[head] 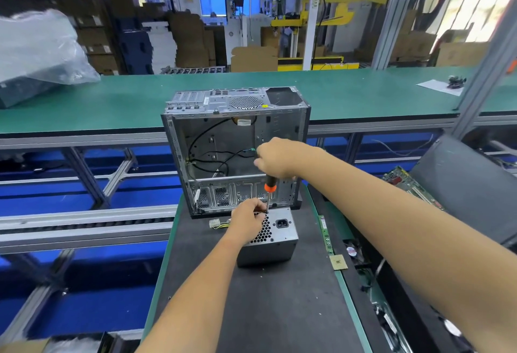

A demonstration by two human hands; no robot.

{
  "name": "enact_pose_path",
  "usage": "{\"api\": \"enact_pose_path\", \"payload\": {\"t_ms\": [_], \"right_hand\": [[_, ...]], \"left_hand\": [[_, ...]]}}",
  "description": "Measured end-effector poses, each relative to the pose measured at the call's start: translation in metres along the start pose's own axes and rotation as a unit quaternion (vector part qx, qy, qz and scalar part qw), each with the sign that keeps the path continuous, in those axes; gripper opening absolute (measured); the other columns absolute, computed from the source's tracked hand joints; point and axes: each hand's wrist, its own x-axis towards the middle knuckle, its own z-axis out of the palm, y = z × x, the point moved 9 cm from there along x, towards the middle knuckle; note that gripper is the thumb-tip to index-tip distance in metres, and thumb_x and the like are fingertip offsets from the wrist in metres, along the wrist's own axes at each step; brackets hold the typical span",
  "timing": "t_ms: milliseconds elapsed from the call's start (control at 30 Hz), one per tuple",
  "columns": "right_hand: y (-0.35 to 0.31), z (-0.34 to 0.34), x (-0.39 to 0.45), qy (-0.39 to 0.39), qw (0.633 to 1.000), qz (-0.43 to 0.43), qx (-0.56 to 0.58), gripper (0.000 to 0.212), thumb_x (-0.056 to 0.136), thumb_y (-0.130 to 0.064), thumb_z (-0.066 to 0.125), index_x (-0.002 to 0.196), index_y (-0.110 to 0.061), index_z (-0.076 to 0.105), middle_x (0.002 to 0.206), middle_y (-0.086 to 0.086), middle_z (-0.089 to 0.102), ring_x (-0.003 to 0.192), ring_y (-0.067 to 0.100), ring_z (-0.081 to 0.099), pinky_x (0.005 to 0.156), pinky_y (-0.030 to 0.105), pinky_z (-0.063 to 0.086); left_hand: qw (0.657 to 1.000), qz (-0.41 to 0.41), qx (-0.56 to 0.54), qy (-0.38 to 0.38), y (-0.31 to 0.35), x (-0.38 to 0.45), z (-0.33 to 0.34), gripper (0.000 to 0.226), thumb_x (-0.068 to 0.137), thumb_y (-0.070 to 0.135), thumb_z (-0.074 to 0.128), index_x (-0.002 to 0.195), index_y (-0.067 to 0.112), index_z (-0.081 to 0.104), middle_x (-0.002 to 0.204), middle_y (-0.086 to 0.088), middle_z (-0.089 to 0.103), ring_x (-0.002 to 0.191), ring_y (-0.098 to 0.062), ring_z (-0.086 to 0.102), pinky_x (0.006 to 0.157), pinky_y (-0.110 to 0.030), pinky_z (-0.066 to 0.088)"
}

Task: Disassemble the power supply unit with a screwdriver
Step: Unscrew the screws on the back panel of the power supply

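Note:
A grey metal power supply unit sits on the dark mat, its honeycomb grille and power socket facing up. My right hand grips the black and orange handle of a screwdriver, held upright with its tip at the unit's top far edge. My left hand rests over the grille, fingers curled around the lower shaft near the tip. Yellow and black wires with a white connector stick out to the unit's left.
An empty computer case stands open just behind the unit. A memory stick and a processor chip lie at the mat's right edge. A circuit board and dark panel are farther right. A green conveyor runs behind.

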Motion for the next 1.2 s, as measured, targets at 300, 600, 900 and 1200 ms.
{"api": "enact_pose_path", "payload": {"t_ms": [300,600,900,1200], "right_hand": [[-0.011,0.001,-0.015,-0.047,0.990,-0.109,0.075,0.022,0.079,-0.001,0.059,0.096,-0.015,0.056,0.087,-0.001,0.057,0.077,0.017,0.052,0.056,0.023,0.037],[0.004,0.003,-0.009,-0.028,0.998,-0.058,-0.025,0.008,0.097,-0.019,0.046,0.096,-0.012,0.049,0.086,0.005,0.054,0.065,0.015,0.046,0.053,0.029,0.033],[-0.015,0.002,-0.008,-0.006,0.996,-0.091,-0.011,0.010,0.088,-0.019,0.055,0.095,-0.014,0.050,0.094,0.003,0.052,0.078,0.022,0.048,0.060,0.030,0.036],[-0.016,0.000,-0.006,-0.018,0.994,-0.104,-0.008,0.011,0.088,-0.010,0.050,0.095,-0.018,0.049,0.081,-0.003,0.053,0.071,0.016,0.051,0.055,0.030,0.038]], "left_hand": [[1.000,-0.016,0.015,0.003,-0.002,0.003,0.000,0.015,0.092,0.007,0.055,0.092,0.021,0.059,0.098,0.007,0.058,0.093,-0.012,0.053,0.093,-0.026,0.042],[1.000,-0.019,0.018,-0.004,-0.003,0.004,0.002,0.015,0.093,0.009,0.055,0.091,0.024,0.058,0.101,0.007,0.057,0.095,-0.011,0.052,0.090,-0.023,0.039],[1.000,-0.016,0.019,-0.004,-0.002,0.004,0.000,0.014,0.092,0.008,0.055,0.092,0.021,0.058,0.104,0.003,0.059,0.096,-0.013,0.052,0.093,-0.025,0.040],[1.000,-0.024,0.009,-0.008,-0.001,0.002,0.001,0.014,0.092,0.006,0.053,0.092,0.020,0.058,0.101,0.003,0.060,0.094,-0.013,0.054,0.087,-0.025,0.042]]}}
